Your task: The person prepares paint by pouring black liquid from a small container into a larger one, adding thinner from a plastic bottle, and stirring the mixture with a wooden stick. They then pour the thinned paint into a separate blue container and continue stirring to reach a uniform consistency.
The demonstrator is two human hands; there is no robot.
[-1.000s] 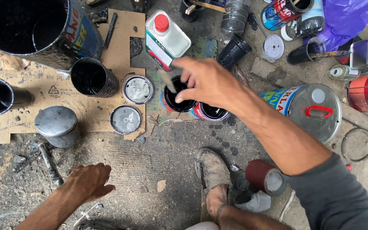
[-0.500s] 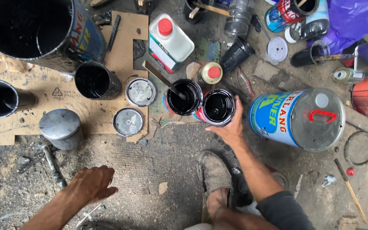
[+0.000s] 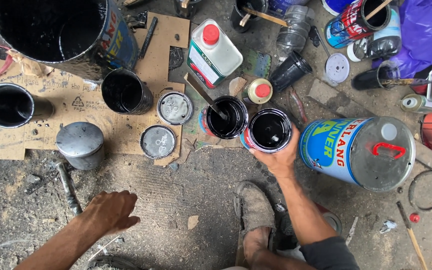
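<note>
The right hand (image 3: 277, 159) grips an open can of black paint (image 3: 269, 130) beside another holding a stir stick (image 3: 205, 96), while the left hand (image 3: 110, 211) rests open-fingered on the floor (image 3: 186, 195).

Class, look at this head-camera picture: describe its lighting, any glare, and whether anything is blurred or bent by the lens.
Head view: soft, even daylight with faint shadows; glare on the wet black paint in the open can held by the right hand; focus sharp, left hand included; wide lens bows the big drum at the edge.
</note>
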